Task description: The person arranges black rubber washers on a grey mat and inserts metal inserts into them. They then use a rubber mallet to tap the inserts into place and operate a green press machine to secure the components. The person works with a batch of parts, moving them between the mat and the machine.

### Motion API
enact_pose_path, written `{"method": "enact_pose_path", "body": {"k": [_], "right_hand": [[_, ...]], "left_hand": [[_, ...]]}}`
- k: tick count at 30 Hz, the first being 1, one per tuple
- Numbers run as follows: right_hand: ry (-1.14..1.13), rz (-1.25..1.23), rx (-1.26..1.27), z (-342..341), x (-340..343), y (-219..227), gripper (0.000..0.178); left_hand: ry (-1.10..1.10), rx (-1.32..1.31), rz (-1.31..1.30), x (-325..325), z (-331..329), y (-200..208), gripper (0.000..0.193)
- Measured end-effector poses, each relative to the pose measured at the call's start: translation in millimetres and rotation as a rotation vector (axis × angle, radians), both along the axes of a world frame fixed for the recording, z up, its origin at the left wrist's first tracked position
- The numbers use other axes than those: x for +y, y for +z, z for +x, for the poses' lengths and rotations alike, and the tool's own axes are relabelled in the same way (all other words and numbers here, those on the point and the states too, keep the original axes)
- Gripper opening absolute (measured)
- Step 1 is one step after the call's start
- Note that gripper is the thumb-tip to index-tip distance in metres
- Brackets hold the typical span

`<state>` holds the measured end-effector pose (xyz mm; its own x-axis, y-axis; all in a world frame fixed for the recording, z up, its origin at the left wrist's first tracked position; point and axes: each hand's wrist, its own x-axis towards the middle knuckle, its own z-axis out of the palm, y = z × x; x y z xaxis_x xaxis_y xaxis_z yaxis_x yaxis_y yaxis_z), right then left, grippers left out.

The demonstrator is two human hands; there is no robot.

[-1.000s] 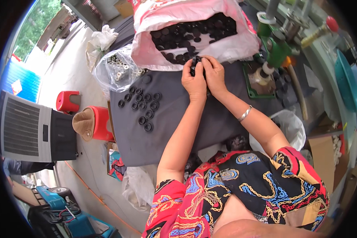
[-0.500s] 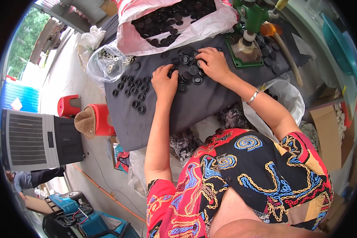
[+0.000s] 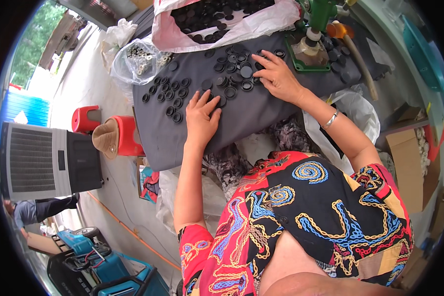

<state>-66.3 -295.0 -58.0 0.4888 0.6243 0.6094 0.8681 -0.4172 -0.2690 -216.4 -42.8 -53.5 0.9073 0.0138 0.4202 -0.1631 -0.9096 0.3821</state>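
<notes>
Round black plastic caps (image 3: pixel 231 92) lie in a loose cluster on the dark grey cloth of the table (image 3: pixel 155 140). My left hand (image 3: pixel 202 118) rests at the cluster's near left edge, fingers spread, fingertips touching or beside a couple of caps. On the other side, my right hand (image 3: pixel 278 81) lies with fingers stretched apart against the cluster's right edge, gripping nothing that I can see. A separate group of ring-like black caps (image 3: pixel 169 90), open side up, sits in rough rows to the left. Behind the cluster a white sack (image 3: pixel 232 35) gapes, full of similar black pieces.
At the back right stands a green hand press (image 3: pixel 308 54), with a wooden-handled hammer (image 3: pixel 358 61) beside it. A clear bag (image 3: pixel 139 61) of small metal rings sits at the back left. Below the table's right edge hangs a white plastic bag (image 3: pixel 365 118). Red stools (image 3: pixel 129 135) stand left.
Both hands have drawn back toward me, and the left fingers have spread and come away from the cluster. The caps between them lie more spread out. The view has shifted slightly.
</notes>
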Motion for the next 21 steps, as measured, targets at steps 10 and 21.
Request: {"method": "enact_pose_path", "body": {"k": [10, 21], "right_hand": [[0.142, -0.107, -0.164, -44.9, 59.7, 18.0, 0.025], [0.2, -0.178, -0.354, -51.2, 103.4, 9.3, 0.007]], "left_hand": [[0.164, -0.217, -0.446, 12.0, -40.2, 27.8, 0.022], [-0.473, -0.946, -0.195, 12.4, -140.3, 305.7, 0.051]]}}
